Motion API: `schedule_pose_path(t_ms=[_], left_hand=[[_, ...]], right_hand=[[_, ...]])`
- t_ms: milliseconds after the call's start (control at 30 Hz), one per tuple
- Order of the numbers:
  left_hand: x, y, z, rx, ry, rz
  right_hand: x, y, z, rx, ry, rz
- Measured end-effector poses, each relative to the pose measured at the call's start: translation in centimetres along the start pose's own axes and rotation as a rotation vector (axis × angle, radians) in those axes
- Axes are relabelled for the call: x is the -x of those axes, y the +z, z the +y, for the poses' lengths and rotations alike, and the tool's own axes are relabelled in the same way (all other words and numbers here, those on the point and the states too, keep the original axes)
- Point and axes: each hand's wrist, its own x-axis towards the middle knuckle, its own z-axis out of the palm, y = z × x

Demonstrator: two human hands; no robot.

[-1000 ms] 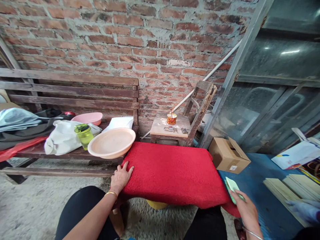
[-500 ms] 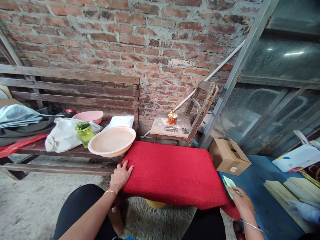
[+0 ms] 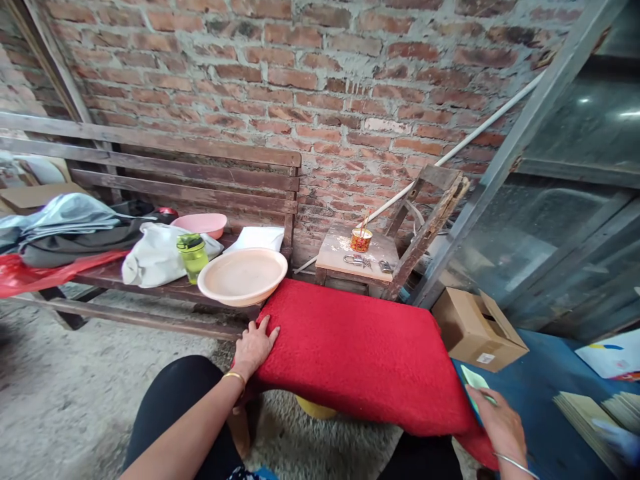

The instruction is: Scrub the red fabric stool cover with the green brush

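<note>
A red fuzzy cloth point(image 3: 350, 353) covers a low table or bench in front of me. My left hand point(image 3: 254, 348) lies on its left edge with the fingers spread, holding nothing. At the right end of the cloth, my right hand point(image 3: 499, 415) has its fingers closed on a pale green, flat, paper-like piece point(image 3: 474, 379), over the edge of a blue surface point(image 3: 537, 380). The fingertips are partly hidden, so the number of layers cannot be told. Beyond my left hand, a shallow peach basin point(image 3: 243, 277) rests at the bench end.
The wooden bench point(image 3: 170, 313) holds a green bottle point(image 3: 193, 257), a white bag point(image 3: 155, 257) and a pink basin point(image 3: 205, 224). A chair point(image 3: 333, 253) bears padlocks and a red tin point(image 3: 361, 240). Rightward are a cardboard box point(image 3: 477, 330), stacked pale sheets point(image 3: 587, 423) and another person's blurred gloved hand point(image 3: 620, 437).
The view has turned left, so everything sits further right in the picture. Both hands keep nearly the same places on the cloth and at the green piece.
</note>
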Motion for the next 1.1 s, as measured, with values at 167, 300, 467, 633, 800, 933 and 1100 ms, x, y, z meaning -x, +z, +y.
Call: schedule_pose_path(t_ms=[167, 300, 467, 633, 800, 933, 1100], left_hand=[[0.4, -0.3, 0.3, -0.047, -0.007, -0.003], [0.9, -0.6, 0.6, -0.073, -0.003, 0.014], [1.0, -0.5, 0.5, -0.094, 0.005, 0.03], [0.8, 0.2, 0.1, -0.111, 0.028, 0.061], [0.8, 0.3, 0.0, -0.121, 0.028, 0.06], [0.8, 0.1, 0.2, -0.119, 0.016, 0.034], [0.8, -0.1, 0.3, -0.115, -0.005, 0.024]], right_hand=[[1.3, 0.7, -5.9, -0.077, -0.036, -0.025], [1.2, 4.4, -13.1, -0.114, -0.157, -0.042], [2.2, 11.6, -22.5, -0.125, -0.374, -0.113], [5.0, 18.1, -30.4, -0.114, -0.616, -0.217], [4.6, 19.7, -31.1, -0.076, -0.727, -0.296], [0.0, 16.8, -26.6, -0.01, -0.646, -0.283], [-6.9, 10.5, -19.2, 0.104, -0.394, -0.19]])
